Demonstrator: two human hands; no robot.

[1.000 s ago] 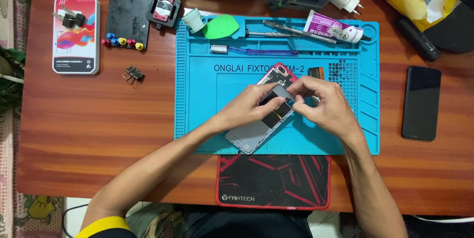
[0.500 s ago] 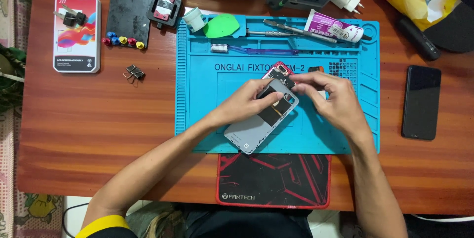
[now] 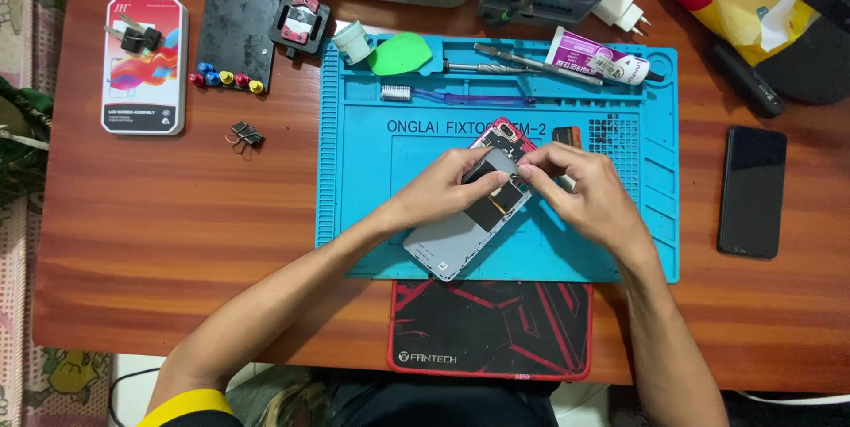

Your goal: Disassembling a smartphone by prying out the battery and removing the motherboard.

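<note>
My left hand [image 3: 443, 192] and right hand [image 3: 580, 192] both pinched at the opened phone [image 3: 469, 223] lying beneath them on the blue mat [image 3: 372, 215]. Its back was off and insides exposed; closing it up remained undone.

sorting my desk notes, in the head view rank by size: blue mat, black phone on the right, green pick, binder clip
1. blue mat
2. black phone
3. green pick
4. binder clip
No close calls.

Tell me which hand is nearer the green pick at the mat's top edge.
Left. The left hand lies on the opened phone, below the green pick; the right hand sits farther right of it.
</note>
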